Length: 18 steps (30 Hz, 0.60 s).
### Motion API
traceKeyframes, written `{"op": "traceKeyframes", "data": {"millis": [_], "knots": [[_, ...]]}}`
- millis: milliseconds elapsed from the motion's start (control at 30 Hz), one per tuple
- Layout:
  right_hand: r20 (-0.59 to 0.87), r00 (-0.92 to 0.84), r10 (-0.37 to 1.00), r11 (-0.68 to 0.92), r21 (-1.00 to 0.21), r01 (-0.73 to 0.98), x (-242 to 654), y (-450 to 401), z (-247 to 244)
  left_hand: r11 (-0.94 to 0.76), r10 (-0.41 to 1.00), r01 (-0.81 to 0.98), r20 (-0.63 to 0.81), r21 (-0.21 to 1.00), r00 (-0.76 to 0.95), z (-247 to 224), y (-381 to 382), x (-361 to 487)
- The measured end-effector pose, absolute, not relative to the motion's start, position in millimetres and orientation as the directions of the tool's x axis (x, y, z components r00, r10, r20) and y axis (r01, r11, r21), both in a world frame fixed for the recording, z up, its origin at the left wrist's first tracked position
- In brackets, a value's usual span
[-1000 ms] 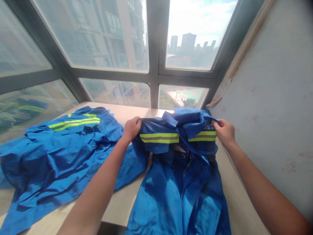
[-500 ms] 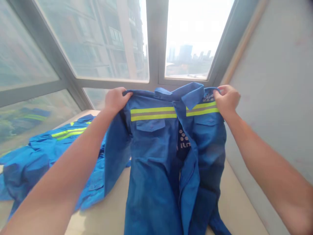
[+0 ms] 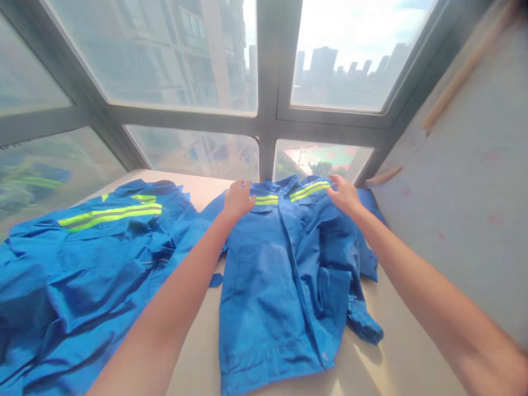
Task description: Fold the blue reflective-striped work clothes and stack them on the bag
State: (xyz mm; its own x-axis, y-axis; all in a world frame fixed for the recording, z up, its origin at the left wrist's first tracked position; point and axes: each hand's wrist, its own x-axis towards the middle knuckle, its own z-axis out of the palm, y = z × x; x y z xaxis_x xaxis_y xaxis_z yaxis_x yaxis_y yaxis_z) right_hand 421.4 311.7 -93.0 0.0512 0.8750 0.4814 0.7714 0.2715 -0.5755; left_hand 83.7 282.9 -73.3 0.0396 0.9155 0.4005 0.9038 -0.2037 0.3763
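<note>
Step in hand, as judged: laying out and straightening the blue jacket (image 3: 264, 269). It lay front up on the pale tabletop (image 3: 192, 352), collar towards the window frame (image 3: 268, 82), hem towards the wearer. The hands were apart, one at each shoulder: the left hand (image 3: 238, 198) over the left end of the yellow-green chest stripe (image 3: 266, 200), the right hand (image 3: 343, 193) at the outer end of the stripe's other half. Whether either was pinching cloth could not be told; the fingertips were small and blurred. The body looked fairly smooth on the left; on the right, the cloth was creased and the cuff (image 3: 367, 329) lay bent towards the wearer. Judgement: the next move called for a light pull outward at the right shoulder and that sleeve drawn straight, without dragging the second blue garment (image 3: 99, 258), spread rumpled close by on the left. Difference from the frame half a second earlier: the jacket had then been held up by both shoulders, its front gaping over a printed dark lining; now it was down, the front nearly closed, the hands nearer together, and more of the second garment in view.
</note>
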Motion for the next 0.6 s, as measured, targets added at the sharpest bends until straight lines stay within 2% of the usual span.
{"op": "traceKeyframes", "data": {"millis": [133, 233, 367, 467, 600], "knots": [[0.435, 0.081, 0.897, 0.219, -0.596, 0.772, 441, 238, -153, -0.168, 0.943, 0.915, 0.33, 0.366, 0.041, -144, 188, 80], [0.404, 0.237, 0.883, 0.088, -0.64, 0.763, 471, 169, -203, -0.149, 0.963, 0.928, 0.263, 0.341, 0.058, -186, 102, 77], [0.182, 0.414, 0.892, -0.158, -0.733, 0.662, 494, 74, -256, -0.132, 0.964, 0.908, 0.266, 0.399, 0.023, -223, -7, 75], [0.196, 0.402, 0.894, -0.15, -0.716, 0.682, 481, 15, -275, -0.136, 0.957, 0.893, 0.288, 0.428, 0.008, -243, -67, 75], [0.203, 0.27, 0.941, -0.051, -0.707, 0.706, 454, -19, -276, -0.227, 0.951, 0.894, 0.284, 0.386, 0.119, -258, -97, 74]]}}
